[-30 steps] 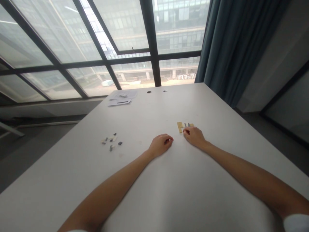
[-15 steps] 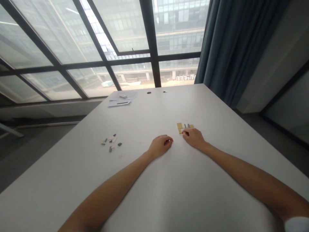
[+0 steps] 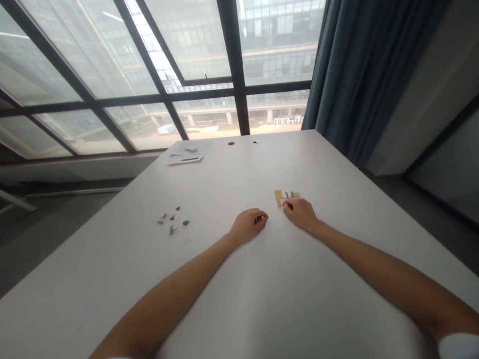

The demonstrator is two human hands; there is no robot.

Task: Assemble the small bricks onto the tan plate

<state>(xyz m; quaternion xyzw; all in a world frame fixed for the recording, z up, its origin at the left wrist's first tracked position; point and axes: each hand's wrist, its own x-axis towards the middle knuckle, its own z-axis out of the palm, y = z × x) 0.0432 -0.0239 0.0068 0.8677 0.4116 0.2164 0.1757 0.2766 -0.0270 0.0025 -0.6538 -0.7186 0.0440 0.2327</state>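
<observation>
Positioning work appears in hand at the flat yellow-and-grey pieced assembly [image 3: 278,194], toward the tabletop [image 3: 239,309] right edge. Right hand [image 3: 300,212] curls at its near side; left hand [image 3: 247,225] curls apart; pinched contents cannot be told. Next: precise fingertip alignment.

The bricks [image 3: 278,194] look plastic, the tabletop [image 3: 239,177] smooth, the curtain [image 3: 348,75] matt cloth.

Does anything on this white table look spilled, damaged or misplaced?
Nothing plainly stands out. The small loose pieces on the left lie scattered, while the yellow pieces by the right hand sit together; fine damage cannot be judged.
</observation>
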